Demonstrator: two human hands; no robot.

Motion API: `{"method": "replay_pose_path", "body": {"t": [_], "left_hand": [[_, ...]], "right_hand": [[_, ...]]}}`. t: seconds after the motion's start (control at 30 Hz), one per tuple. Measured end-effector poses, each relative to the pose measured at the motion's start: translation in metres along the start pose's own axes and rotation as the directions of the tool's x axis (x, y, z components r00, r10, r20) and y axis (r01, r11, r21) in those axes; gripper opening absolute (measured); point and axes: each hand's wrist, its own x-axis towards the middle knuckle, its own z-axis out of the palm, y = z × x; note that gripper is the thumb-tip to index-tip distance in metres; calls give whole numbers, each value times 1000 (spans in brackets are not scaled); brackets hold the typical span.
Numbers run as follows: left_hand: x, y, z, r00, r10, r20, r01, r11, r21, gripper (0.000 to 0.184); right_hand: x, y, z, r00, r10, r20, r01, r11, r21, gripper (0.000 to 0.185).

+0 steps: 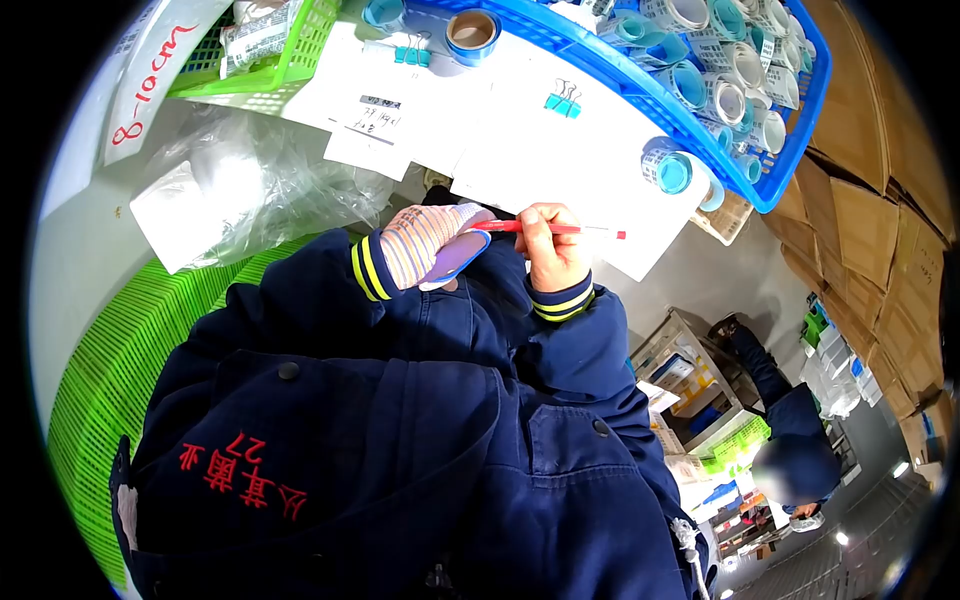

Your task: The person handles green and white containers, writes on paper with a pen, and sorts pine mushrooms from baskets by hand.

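A red pen (505,226) lies level in front of my chest, its far right end past my fingers. My bare right hand (556,255) pinches it around the middle between thumb and fingers. My left hand (420,245) wears a striped knitted glove with a purple palm and is closed at the pen's left end; how its fingertips grip is partly hidden. Just beyond both hands is the table's white paper (510,160), with a handwritten label sheet (372,140) on the left and a teal binder clip (563,103) above.
A blue basket (640,95) holds many rolled labels. Loose rolls (672,172), a tape roll (472,35) and another clip (411,55) lie on the table. Left are a green basket (290,75), plastic bag (300,190) and green crates (150,350). Cartons (870,220) and another person (800,450) are right.
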Motion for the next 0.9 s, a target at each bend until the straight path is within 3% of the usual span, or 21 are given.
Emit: {"method": "replay_pose_path", "body": {"t": [0.03, 0.17, 0.23, 0.27, 0.3, 0.37, 0.53, 0.9], "left_hand": [[1, -4, 2, 993, 100, -58, -94, 992, 85, 34], [8, -11, 2, 991, 94, -99, -77, 983, 165, 34], [13, -39, 10, 978, 167, -123, -110, 921, 373, 35], [14, -25, 6, 992, 89, -90, -63, 964, 257, 35], [15, -18, 6, 992, 89, -89, -64, 964, 257, 35], [15, -12, 6, 960, 237, -149, -160, 902, 400, 35], [30, -30, 11, 939, 316, -133, -235, 876, 420, 33], [26, -24, 9, 917, 354, -183, -256, 876, 410, 29]], "right_hand": [[0, 0, 0, 1000, 20, 0, -20, 1000, -10, 11], [5, 6, -12, 978, -82, -192, 101, 991, 92, 14], [6, 5, -17, 980, -73, -186, 85, 995, 57, 15], [8, 8, -18, 977, -69, -202, 81, 995, 53, 15], [10, 12, -17, 974, -66, -216, 78, 996, 49, 15], [16, 22, -15, 958, -60, -279, 80, 995, 60, 14], [26, 36, -12, 972, -35, -233, 35, 999, -7, 19], [41, 59, -9, 969, -89, -231, 85, 996, -24, 20]]}}
